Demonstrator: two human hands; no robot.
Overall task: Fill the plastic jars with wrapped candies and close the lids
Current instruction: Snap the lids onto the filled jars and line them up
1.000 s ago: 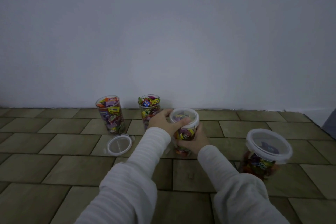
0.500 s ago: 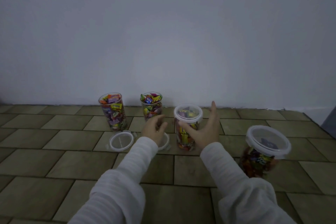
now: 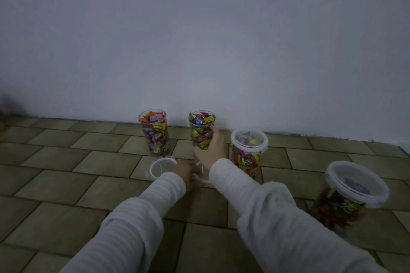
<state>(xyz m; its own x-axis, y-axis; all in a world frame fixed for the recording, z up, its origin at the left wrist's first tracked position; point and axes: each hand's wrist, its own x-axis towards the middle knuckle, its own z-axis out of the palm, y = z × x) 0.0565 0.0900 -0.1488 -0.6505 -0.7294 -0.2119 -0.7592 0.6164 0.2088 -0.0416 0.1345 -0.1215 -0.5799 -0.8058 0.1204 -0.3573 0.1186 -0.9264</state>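
- Nearest you on the right, a lidded jar (image 3: 352, 195) of candies stands closed, well apart from the rest; it is blurred, but its lid looks seated.
- Your left hand (image 3: 185, 173) rests low on the tiled floor (image 3: 66, 184) between two loose lids (image 3: 160, 166). It has come down from mid-air half a second ago, and its fingers look to be on the nearer lid (image 3: 200, 179); whether they grip it, you cannot tell, since the hand hides them.
- Your right hand (image 3: 211, 148) has left the middle jar (image 3: 248, 150), which now stands capped on its own, and curls round the open jar (image 3: 202, 130) just left of it.
- So one more jar is likely done, and this open one probably comes next for its lid.
- Farthest left, another open jar (image 3: 154, 132) stands full and uncapped, close to the wall (image 3: 199, 39).
- Both open jars sit near the wall, so pulling toward you gives more room; the floor to the near left lies free of jars.
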